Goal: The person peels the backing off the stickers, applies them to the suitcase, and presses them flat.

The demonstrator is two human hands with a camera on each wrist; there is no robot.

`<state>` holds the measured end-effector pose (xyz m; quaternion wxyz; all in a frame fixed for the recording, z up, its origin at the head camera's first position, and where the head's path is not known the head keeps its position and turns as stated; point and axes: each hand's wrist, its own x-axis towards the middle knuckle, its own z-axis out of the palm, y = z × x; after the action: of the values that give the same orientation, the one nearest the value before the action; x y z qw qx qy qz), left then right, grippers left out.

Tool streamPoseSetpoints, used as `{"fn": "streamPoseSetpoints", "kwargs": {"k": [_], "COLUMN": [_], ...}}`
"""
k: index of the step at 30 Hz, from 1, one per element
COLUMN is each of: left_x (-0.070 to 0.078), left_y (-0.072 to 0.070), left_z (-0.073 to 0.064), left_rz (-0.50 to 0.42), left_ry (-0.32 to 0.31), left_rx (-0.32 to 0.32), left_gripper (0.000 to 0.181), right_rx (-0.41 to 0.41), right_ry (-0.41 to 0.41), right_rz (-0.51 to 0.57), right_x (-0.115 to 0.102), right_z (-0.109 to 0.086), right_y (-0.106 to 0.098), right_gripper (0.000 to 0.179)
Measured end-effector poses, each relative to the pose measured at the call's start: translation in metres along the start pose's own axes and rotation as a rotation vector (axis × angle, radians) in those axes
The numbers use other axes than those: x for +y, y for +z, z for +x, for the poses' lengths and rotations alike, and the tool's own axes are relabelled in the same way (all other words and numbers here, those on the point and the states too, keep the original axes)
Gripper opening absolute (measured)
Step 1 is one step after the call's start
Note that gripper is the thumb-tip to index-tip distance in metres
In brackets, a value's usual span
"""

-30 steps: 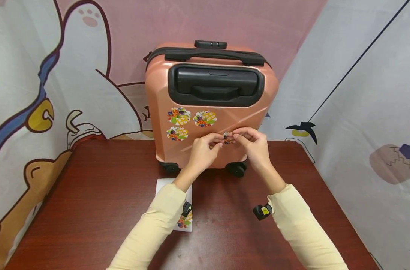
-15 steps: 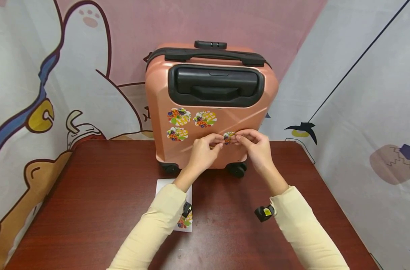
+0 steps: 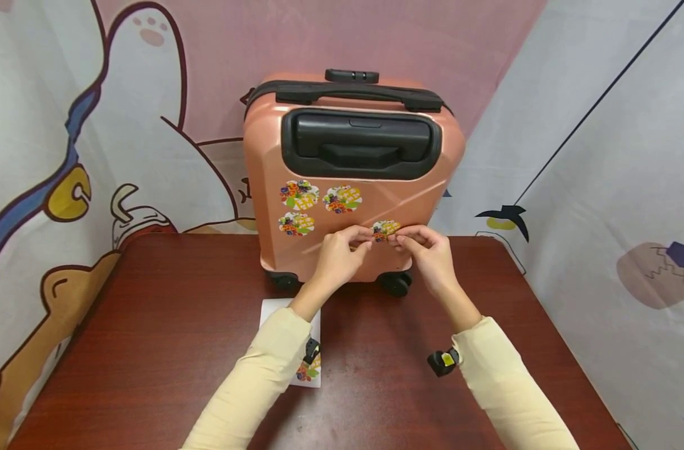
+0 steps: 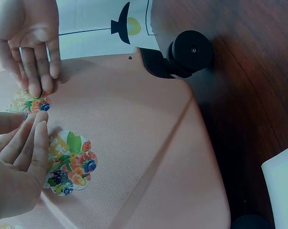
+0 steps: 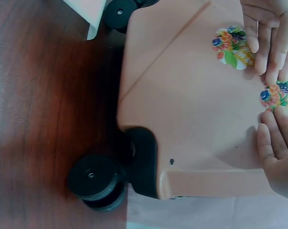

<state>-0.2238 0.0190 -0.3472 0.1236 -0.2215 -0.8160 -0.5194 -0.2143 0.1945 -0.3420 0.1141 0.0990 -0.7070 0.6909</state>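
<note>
An upright salmon-pink suitcase [image 3: 286, 250] bears a round, scallop-edged fruit sticker [image 3: 386, 230] low on its right half. At the sticker's left edge, my left hand [image 3: 339, 257] touches it with nearly straight fingertips. My right hand [image 3: 434, 256] rests its extended fingertips on the opposite edge. Between the hands the sticker lies against the shell, its edges partly covered, as the right wrist view also shows. Three matching stickers are on the shell to the left: an upper left sticker [image 3: 299, 195], an upper middle sticker [image 3: 342, 199] and a lower left sticker [image 3: 296, 224].
A white sticker sheet [image 3: 273, 306] lies on the dark red wooden table [image 3: 167, 325], partly under my left forearm; a fruit sticker [image 3: 308, 370] shows on it. The suitcase's black wheels [image 3: 395, 283] stand on the table. A printed cloth [image 3: 589, 156] hangs behind.
My right hand has slid slightly right and down along the sticker, uncovering more of it, and its fingers pinch the edge less. My left hand has stayed almost in place.
</note>
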Motion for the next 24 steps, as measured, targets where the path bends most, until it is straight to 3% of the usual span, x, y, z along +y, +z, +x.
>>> {"fn": "streamPoseSetpoints", "kwargs": {"k": [8,16,24], "left_x": [-0.003,-0.006,-0.005], "left_y": [0.002,-0.001,-0.005], "left_z": [-0.001,-0.004,-0.005], "left_rz": [0.043,-0.005,-0.021], "left_ry": [-0.012,-0.031,-0.037], "left_rx": [-0.017,-0.047,-0.042], "left_gripper": [0.015,0.017,0.018], "right_rx": [-0.018,-0.028,-0.007], "right_ry": [0.031,0.024,-0.05], "right_rz": [-0.025,-0.029,0.019], "right_x": [0.003,0.001,-0.012], "right_z": [-0.002,-0.004,0.0], "right_y": [-0.001,0.0,0.001], "right_gripper": [0.021,0.021,0.019]}}
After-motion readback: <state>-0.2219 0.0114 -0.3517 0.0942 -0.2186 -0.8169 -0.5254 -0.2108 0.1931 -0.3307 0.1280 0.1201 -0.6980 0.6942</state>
